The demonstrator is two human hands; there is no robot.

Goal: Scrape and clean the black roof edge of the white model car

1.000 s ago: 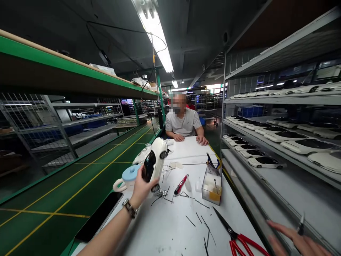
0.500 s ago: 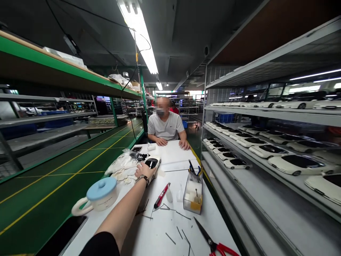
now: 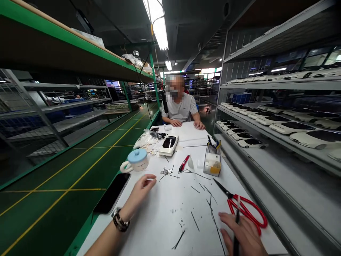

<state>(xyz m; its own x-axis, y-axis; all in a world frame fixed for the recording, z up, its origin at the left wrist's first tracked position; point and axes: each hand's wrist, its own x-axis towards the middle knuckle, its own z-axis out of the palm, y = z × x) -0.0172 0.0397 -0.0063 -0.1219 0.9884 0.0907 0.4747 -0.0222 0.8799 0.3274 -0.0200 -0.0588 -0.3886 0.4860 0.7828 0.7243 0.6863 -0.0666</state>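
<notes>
"What does the left hand have?"

"Taking twelve as straight ahead along the bench [image 3: 160, 220], I see the left hand [image 3: 141, 188] toward nine. Its fingers are loosely curled, thumb and fingertips a little apart, with nothing visible between them. I can't tell whether its underside touches the bench. The phone [image 3: 113, 193] lies farther out at nine, and the mug [image 3: 140, 164] stands at ten, handle turned outward. I'd judge both sit along that edge to be out of the way."

"And the right?"

"My right hand [image 3: 246, 234] is at four, fingers closed around a slim tool [image 3: 236, 244]. The tool stands steeply, pale tip up, probably so that the point clears the bench. What kind of tool it is, I can't say; it's blurred. The scissors [image 3: 231, 196] lie just beyond, blades toward eleven and red handles near those fingers, which looks like placing for easy reach. Whether hand and handles touch, I can't tell."

"Where's the toy car?"

"The white toy car [image 3: 168, 145] is just short of twelve, upright on its wheels and well apart from both hands. I guess it's set that way to sit steady. The red knife [image 3: 183, 163] is on my side of it, and the clear box [image 3: 209, 169], at one, seems to keep small tools standing together. Black strips [image 3: 195, 221] lie loose around three."
</notes>
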